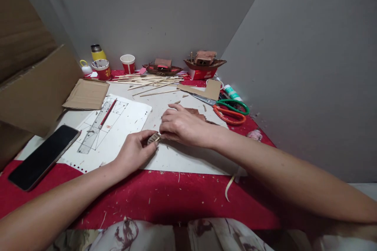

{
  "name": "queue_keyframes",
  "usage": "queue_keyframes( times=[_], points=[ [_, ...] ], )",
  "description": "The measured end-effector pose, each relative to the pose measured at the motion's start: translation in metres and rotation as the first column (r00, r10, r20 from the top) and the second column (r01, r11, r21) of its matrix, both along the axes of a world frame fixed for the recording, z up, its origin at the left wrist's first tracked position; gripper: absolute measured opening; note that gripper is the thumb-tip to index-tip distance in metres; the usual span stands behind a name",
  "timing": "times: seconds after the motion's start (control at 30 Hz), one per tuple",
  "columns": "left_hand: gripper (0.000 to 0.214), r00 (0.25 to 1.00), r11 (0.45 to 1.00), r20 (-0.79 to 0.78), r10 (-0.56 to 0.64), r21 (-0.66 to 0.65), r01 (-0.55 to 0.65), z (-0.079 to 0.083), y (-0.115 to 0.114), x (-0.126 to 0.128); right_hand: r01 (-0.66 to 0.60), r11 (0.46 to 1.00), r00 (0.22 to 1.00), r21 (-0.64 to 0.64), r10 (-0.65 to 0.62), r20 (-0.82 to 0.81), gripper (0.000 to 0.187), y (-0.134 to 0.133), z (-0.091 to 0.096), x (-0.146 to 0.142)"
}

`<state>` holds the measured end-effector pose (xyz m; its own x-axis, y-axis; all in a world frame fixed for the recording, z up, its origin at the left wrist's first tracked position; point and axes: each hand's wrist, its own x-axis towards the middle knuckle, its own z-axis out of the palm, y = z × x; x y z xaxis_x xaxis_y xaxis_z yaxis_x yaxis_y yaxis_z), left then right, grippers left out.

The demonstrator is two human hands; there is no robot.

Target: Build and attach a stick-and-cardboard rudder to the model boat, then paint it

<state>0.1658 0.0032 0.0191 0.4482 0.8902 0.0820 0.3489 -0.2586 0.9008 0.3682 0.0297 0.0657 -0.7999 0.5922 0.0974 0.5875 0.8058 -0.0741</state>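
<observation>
Between thumb and fingers, my left hand pinches a small ridged piece of corrugated cardboard. My right hand is closed beside it, its fingertips at the piece's right end where a thin pale strip shows. What the right fingers grip is mostly hidden by the hand itself. Behind the right wrist lie brown ridged cardboard pieces, partly covered. Both hands are over a pale board on the red cloth.
Scissors with green and orange handles lie right. A ruler and red pencil rest on a drawing at left, near a phone. Wooden sticks, two model boats and cups stand behind. Cardboard sheets lean left.
</observation>
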Motion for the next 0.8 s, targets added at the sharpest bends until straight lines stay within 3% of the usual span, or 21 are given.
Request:
queue_keyframes(
  times=[0.2,0.8],
  points=[
    [0.021,0.991,0.99,-0.137,0.013,0.141,0.006,-0.0041,-0.0017,-0.0011,-0.006,1.0,1.0,-0.027,0.005,-0.013,0.021,0.0004,-0.0007,0.0002],
    [0.016,0.983,0.948,-0.182,0.03,0.317,0.03,-0.0018,-0.0029,0.0032,-0.015,0.998,0.995,-0.069,0.008,-0.095,0.017,0.0005,-0.0026,0.003]
  ],
)
